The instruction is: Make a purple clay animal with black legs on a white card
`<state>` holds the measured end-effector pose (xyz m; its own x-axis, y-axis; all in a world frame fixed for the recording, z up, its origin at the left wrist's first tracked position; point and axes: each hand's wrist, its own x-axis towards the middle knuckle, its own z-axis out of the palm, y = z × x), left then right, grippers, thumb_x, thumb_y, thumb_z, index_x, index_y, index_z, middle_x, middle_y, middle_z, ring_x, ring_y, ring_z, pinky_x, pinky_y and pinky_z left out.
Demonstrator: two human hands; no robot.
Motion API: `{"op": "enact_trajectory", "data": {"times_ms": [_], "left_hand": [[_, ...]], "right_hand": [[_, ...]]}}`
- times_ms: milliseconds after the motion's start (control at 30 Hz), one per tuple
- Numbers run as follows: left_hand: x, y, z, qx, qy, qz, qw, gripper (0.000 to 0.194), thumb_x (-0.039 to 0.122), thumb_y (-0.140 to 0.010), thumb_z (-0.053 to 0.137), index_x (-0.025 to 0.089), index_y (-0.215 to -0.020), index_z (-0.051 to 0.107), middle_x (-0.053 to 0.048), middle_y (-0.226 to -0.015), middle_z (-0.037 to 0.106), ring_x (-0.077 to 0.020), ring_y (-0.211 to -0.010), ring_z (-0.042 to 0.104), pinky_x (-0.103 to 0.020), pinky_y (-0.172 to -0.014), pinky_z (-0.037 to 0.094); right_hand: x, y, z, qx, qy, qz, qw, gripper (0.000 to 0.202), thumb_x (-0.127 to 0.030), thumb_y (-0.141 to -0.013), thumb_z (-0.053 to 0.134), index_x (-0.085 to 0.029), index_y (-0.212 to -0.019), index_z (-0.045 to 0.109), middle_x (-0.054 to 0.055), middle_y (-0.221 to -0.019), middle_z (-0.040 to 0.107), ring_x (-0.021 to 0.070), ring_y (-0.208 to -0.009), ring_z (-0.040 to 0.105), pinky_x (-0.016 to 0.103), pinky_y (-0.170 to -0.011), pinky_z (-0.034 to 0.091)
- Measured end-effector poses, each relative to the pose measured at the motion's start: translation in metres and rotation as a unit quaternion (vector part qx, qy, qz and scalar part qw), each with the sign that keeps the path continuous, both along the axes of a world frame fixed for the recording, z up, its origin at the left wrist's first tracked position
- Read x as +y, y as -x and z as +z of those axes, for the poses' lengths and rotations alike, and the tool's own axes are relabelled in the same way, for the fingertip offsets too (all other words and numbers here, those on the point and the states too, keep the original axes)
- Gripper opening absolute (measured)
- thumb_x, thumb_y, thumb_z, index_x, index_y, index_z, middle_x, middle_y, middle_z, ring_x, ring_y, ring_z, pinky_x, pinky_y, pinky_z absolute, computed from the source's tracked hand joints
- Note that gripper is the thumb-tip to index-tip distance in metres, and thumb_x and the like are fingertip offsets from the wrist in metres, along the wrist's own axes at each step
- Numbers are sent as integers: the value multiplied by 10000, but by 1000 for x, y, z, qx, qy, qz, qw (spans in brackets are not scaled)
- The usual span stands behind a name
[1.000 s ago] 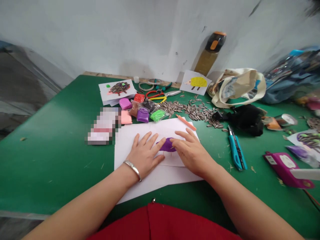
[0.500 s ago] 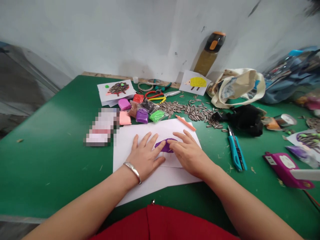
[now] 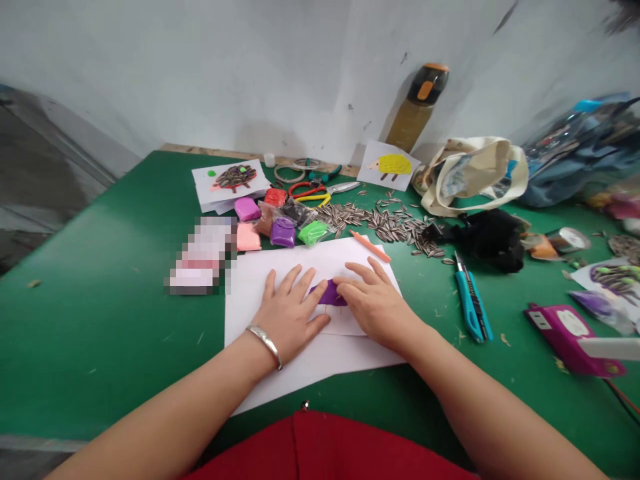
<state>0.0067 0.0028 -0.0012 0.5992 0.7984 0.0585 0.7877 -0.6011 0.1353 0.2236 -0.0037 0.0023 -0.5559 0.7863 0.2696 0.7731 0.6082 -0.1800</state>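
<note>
White paper (image 3: 245,293) lies on the green table, with a flat purple clay shape (image 3: 329,293) near its middle. My left hand (image 3: 289,312) rests spread on the paper, its index fingertip at the left end of the purple clay. From the right, my right hand (image 3: 377,303) touches the clay with its index finger, the other fingers apart and partly raised. Both hands hold nothing and cover parts of the clay. Thin lines show on the paper just below it. An orange stick (image 3: 370,246) lies at the paper's top right edge.
Behind the paper are clay packets (image 3: 283,232), scissors (image 3: 313,193) and striped seeds (image 3: 393,223). A blue cutter (image 3: 471,300) and a magenta device (image 3: 570,337) lie at right. A bottle (image 3: 415,110) and a cloth bag (image 3: 480,177) stand near the wall.
My right index finger has shifted slightly left over the purple clay and covers more of its right end. My left hand stays almost in place.
</note>
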Motion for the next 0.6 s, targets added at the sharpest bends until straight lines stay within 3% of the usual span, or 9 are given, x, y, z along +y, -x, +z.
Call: {"op": "enact_trajectory", "data": {"times_ms": [200, 400, 600], "left_hand": [[0, 1, -1, -4, 0, -4, 1000, 560, 539, -944, 355, 259, -1427, 402, -97, -1494, 391, -337, -1397, 259, -654, -1092, 116], [0, 0, -1, 0, 3, 0, 1000, 545, 552, -943, 342, 269, -1398, 444, -87, -1496, 390, -336, -1398, 261, -647, -1094, 111], [0, 0, 0, -2, 2, 4, 1000, 591, 541, -944, 348, 239, -1453, 353, -78, -1505, 378, -319, -1403, 258, -628, -1107, 105]], "right_hand": [[0, 1, 2, 25, -6, -6, 1000, 232, -68, -879, 437, -211, -961, 599, 34, -1187, 665, 266, -1318, 396, 562, -1113, 249], [0, 1, -2, 15, 10, -10, 1000, 241, -71, -873, 457, -202, -1018, 597, 49, -1174, 671, 282, -1262, 463, 585, -1107, 239], [-1, -3, 2, 44, 18, -35, 998, 213, -84, -896, 438, -192, -999, 591, 50, -1116, 693, 285, -1272, 451, 579, -1107, 239]]}}
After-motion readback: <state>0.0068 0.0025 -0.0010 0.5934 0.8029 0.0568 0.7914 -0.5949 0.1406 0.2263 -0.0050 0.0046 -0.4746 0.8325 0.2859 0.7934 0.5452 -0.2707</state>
